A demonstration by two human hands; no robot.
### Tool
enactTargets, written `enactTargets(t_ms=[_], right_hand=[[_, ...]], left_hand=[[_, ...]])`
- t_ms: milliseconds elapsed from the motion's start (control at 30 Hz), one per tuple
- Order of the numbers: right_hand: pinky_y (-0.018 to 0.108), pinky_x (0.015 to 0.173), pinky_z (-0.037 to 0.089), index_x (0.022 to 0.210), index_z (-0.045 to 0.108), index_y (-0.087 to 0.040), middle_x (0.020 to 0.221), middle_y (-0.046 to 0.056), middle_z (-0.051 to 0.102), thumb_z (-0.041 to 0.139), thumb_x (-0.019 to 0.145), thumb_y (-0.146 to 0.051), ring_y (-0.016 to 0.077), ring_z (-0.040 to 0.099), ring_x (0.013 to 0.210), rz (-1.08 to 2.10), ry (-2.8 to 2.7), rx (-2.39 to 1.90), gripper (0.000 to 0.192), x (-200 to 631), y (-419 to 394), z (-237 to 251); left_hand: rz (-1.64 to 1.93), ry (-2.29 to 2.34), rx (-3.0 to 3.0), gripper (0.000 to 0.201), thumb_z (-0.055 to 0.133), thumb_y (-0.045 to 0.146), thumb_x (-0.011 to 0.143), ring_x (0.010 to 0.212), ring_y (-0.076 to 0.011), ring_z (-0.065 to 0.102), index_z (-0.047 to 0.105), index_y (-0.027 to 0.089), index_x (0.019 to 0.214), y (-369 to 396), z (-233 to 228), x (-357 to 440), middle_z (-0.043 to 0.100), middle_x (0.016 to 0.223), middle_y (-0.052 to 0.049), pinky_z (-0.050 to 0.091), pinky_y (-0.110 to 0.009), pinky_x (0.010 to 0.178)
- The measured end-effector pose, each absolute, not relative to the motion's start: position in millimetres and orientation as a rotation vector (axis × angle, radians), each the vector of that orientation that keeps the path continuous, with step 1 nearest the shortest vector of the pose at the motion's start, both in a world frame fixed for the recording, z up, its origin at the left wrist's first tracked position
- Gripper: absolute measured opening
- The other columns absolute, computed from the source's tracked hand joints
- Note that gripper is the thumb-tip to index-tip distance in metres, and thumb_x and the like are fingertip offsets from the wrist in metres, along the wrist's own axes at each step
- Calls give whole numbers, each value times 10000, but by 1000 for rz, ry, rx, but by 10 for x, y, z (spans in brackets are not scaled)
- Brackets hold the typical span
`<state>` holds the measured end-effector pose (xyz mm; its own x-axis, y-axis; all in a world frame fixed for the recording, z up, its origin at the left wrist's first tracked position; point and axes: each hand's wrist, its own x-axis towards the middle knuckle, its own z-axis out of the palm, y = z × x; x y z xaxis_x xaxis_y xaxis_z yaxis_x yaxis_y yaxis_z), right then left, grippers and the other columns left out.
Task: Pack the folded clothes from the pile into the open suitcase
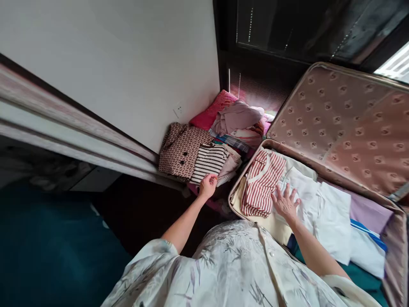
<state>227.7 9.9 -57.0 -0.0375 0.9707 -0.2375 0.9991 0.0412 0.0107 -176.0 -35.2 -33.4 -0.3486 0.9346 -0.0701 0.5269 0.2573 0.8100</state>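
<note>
Can't tell if the left hand (208,186), fingers bunched, is pinching the black-striped shirt (209,161) outside the suitcase (338,104), whose lid runs out of frame. Right hand (286,204) lies fingers-spread on white clothes (332,213) inside. Other laundry (236,117) partly hides a pink pillow (207,115).

Light dim, uneven. Daylight source: bright window (396,62), overexposed, beyond the far edge of the suitcase (345,106). White garments (332,213) inside reflect strongly, little fabric detail. Floor (121,213) left of suitcase near-black. Wide-angle stretch toward frame margins; teal surface (47,247), well beyond suitcase's left edge, soft, blurred.
</note>
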Motion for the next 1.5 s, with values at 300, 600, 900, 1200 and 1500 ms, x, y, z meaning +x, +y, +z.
enactTargets(t_ms=[300, 600, 900, 1200, 1500], right_hand=[[738, 1140, 207, 1659, 262, -337, 1752, 103, -17, 150, 993, -683, 457, 12, 1581, -401, 1984, 2041, 759, 2348, 195, -693], [694, 1161, 232, 1654, 256, -383, 1760, 68, -3, 173, 986, -691, 428, 50, 1592, -408, 1923, 2036, 741, 2391, 262, -702], [713, 1150, 240, 1645, 285, -382, 1759, 75, 30, 194, 981, -676, 440, 76, 1588, -436, 1903, 2065, 732, 2377, 295, -699], [726, 1093, 313, 1595, 395, -324, 1710, 148, 209, 370, 958, -551, 466, 197, 1547, -371, 1917, 2242, 677, 2144, 313, -379], [534, 1037, 503, 1427, 535, -204, 1406, 189, 570, 578, 883, -633, 330, 587, 1240, -1512, 2496, 2353, 694, 947, 156, 387]], left_hand=[[190, 2260, 1471, 923, 831, 320, 804, 1521, -470, 259, 375, 202, 1597, -239, -928, -1951, 237, 1684, -234, 302, -602, 1179], [383, 1960, 1774, 793, 788, 275, 822, 1458, -327, 398, 467, 231, 1546, -442, -1055, -2508, 378, 1629, -142, 321, -442, 1225], [397, 2057, 1681, 671, 675, 54, 803, 1370, -330, 502, 605, 228, 1447, -361, -903, -2455, 533, 1528, -133, 372, -474, 1171], [901, 2200, 1275, 246, 560, 226, 938, 933, -263, 725, 733, 172, 1104, 71, -335, -3012, 762, 915, -136, 529, -341, 857], [1857, 1515, 926, 500, 736, 604, 820, 930, -223, 732, 711, 130, 978, 365, 1058, -2961, 766, 937, -83, 588, -334, 871]])
